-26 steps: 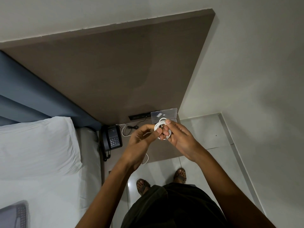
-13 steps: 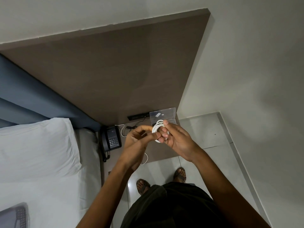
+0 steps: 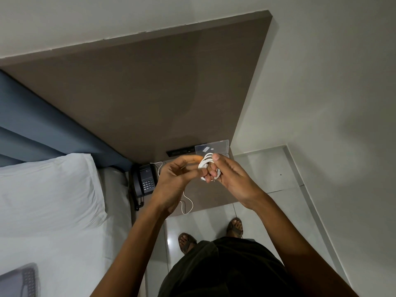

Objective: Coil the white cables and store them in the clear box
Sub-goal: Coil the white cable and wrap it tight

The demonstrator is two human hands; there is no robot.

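A coiled white cable (image 3: 206, 163) sits in several loops around the fingers of my right hand (image 3: 230, 177), held above the bedside table. My left hand (image 3: 174, 181) is beside it, its thumb and fingertips pinched at the coil's left side. Another white cable (image 3: 187, 205) trails loose on the table below my left wrist. The clear box (image 3: 212, 149) stands at the back of the table with its lid upright against the wall panel, partly hidden behind the coil.
The brown bedside table (image 3: 205, 196) carries a black telephone (image 3: 144, 180) at its left end. A bed with a white pillow (image 3: 49, 189) lies to the left. A dark socket strip (image 3: 180, 151) sits on the wall panel. Tiled floor and my sandalled feet are below.
My hands have stayed together over the table; my left fingers have shifted along the coil's left side while the coil stays on my right fingers.
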